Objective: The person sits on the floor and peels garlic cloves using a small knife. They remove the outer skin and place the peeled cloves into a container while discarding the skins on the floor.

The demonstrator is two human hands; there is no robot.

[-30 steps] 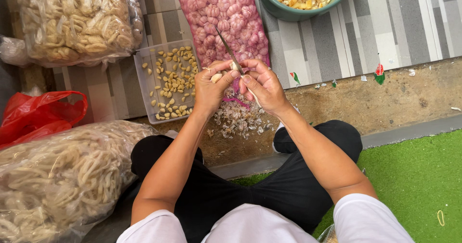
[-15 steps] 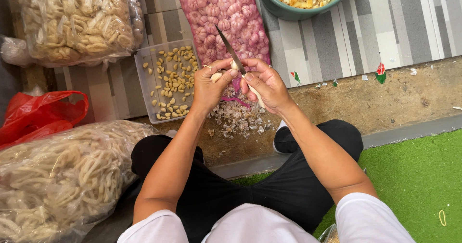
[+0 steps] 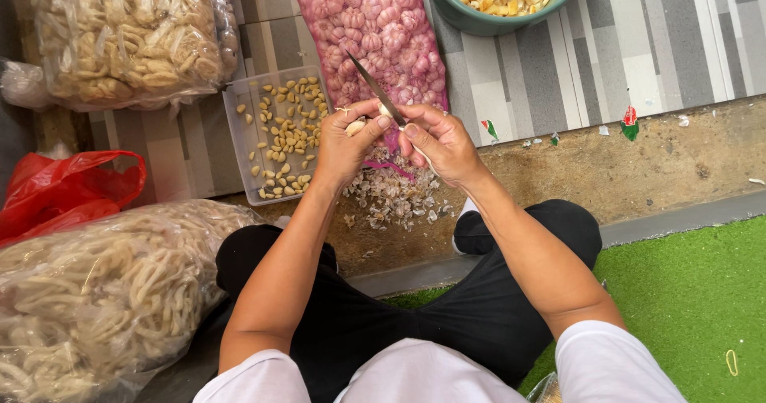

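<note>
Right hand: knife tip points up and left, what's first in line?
The knife in the right hand points toward the pink mesh sack of garlic bulbs, probably first; depth unclear.

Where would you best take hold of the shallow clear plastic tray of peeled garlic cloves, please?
Probably by the near rim of the shallow clear plastic tray, coming from above on the side facing the person. That edge is bare, while the pink mesh sack of garlic bulbs and the left hand crowd its right side.
</note>
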